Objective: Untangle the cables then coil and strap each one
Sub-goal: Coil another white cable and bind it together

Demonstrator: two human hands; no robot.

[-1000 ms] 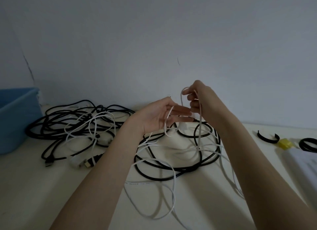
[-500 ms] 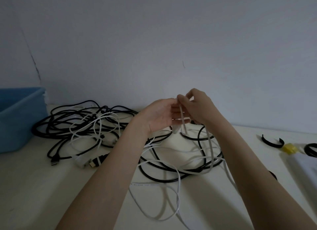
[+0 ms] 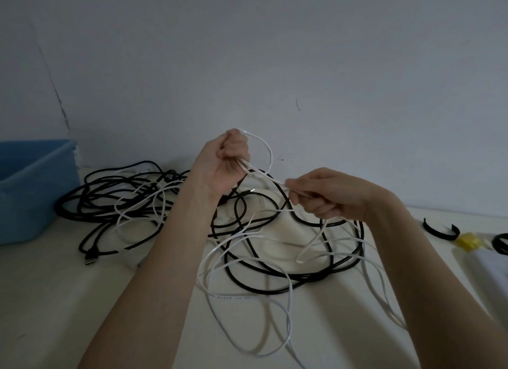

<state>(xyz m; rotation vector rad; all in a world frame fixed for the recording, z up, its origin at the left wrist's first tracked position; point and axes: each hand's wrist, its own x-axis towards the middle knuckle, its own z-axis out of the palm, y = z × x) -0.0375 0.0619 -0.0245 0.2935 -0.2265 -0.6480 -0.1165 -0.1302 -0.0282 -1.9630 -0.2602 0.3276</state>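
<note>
Pale off-white bench (image 3: pixel 55 300), spread across the lower half of the frame below a plain grey wall (image 3: pixel 275 52). Blue plastic tub (image 3: pixel 30 187), at the left edge, standing on the bench against the wall. Tangle of thick black round cables (image 3: pixel 115 192), sprawled left of centre just beside the tub, with more black loops (image 3: pixel 275 286) lying at centre. Thin flat white cable (image 3: pixel 288 300), looped over and through the black ones, trailing toward the lower centre and lower right of the frame.

Left hand (image 3: pixel 222 162), raised above the tangle at centre, its grip curled tight round the white cable, a small loop arching out above the fist. Right hand (image 3: pixel 327 195), just right of centre and slightly lower, its grip pinching the same white cable between thumb and fingertips, a short taut run stretched between the two hands.

Open black strap ring (image 3: pixel 441 231), at the right edge on the bench. Small yellow piece (image 3: pixel 468 241), just beside it, too blurred to identify.
</note>
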